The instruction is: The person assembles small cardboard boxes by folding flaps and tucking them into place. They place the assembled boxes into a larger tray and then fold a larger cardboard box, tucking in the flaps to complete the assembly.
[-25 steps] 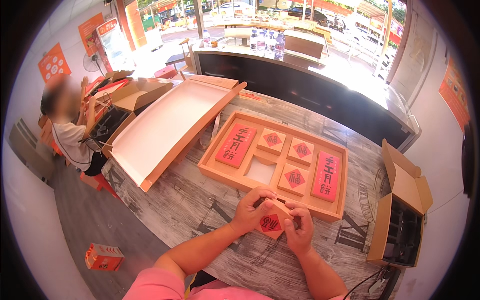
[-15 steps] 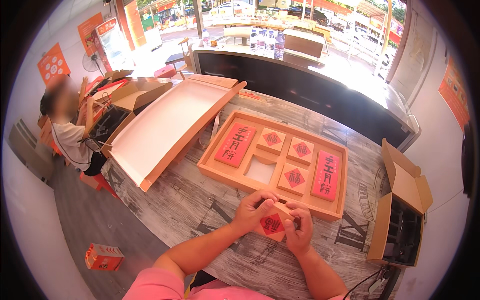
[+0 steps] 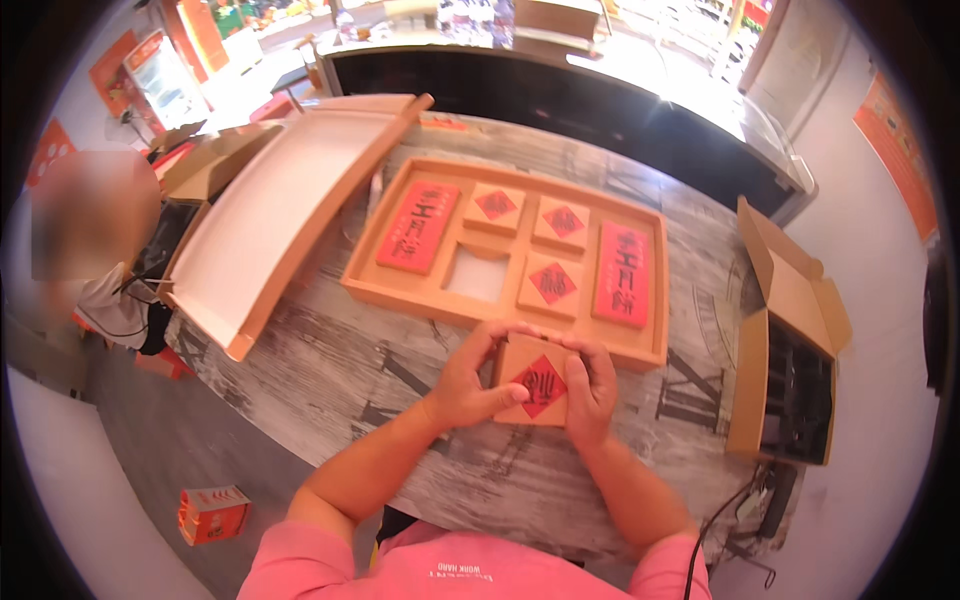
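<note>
Between my two hands is a small square cardboard box (image 3: pixel 515 408) with a red diamond label bearing a dark character. My left hand (image 3: pixel 470 380) grips its left side, thumb lying on the label's edge. My right hand (image 3: pixel 590 390) closes on its right side, fingers at the far edge. Just beyond stands a cardboard gift tray (image 3: pixel 415 298). It holds two flat red packs, one at the left (image 3: pixel 418 228) and one at the right (image 3: pixel 622 275), and three small boxes like mine (image 3: pixel 490 207). One square compartment (image 3: pixel 477 276) at the near middle shows a white bottom.
A large lid (image 3: pixel 270 210), white inside, lies tilted left of the tray. At the right edge an open carton (image 3: pixel 790 370) holds black parts, with a cable nearby. A person (image 3: pixel 110 270) is at the far left. An orange box (image 3: pixel 213 515) stands on the floor.
The small box has turned in my hands, its label now more square to me, and my left thumb has moved onto the label. The whole view has shifted, and the person looks nearer.
</note>
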A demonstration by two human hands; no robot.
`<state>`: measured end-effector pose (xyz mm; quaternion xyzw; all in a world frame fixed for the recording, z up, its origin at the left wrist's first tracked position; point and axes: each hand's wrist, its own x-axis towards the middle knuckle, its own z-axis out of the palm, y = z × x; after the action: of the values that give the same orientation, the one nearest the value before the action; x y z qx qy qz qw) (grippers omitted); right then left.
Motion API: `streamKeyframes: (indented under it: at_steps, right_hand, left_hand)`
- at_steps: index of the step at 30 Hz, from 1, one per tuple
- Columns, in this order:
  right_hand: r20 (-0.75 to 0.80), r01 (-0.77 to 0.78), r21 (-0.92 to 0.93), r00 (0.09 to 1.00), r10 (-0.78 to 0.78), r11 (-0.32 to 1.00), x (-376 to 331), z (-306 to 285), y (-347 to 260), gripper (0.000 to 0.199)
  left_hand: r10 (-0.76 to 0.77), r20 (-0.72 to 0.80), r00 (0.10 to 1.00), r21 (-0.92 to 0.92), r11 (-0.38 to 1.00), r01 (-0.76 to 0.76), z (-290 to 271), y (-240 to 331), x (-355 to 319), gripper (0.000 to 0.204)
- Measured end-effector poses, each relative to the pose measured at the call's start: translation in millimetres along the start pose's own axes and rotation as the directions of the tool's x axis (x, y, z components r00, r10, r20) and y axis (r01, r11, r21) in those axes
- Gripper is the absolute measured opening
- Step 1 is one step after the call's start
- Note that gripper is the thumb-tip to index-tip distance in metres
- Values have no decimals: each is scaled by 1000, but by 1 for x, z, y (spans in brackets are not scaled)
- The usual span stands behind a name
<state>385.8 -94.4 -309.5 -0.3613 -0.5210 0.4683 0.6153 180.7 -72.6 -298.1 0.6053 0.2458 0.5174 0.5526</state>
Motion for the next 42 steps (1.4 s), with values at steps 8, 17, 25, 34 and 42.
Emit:
streamKeyframes:
  at_steps: [8, 17, 25, 34, 42]
  right_hand:
    - [11, -61, 74, 998, 61, 995, 4, 4, -12, 21]
    - [-45, -9, 137, 999, 16, 991, 4, 3, -6, 18]
    - [-118, 35, 297, 993, 1, 954, 9, 8, -9, 13]
    - [151, 212, -60, 968, -201, 975, 6, -1, 0, 31]
    - [259, 405, -428, 911, -320, 808, 6, 9, -17, 35]
  left_hand:
    - [-23, 36, 999, 22, 1000, 23, -3, 1, 2, 48]
    - [194, 63, 979, 174, 964, -202, -10, 3, 7, 95]
    - [236, -135, 962, 258, 946, -196, -3, -8, 4, 99]
    - [172, -306, 936, 149, 980, -131, -16, -9, 8, 42]
    - [199, -107, 974, 461, 878, -129, -21, 9, 11, 114]
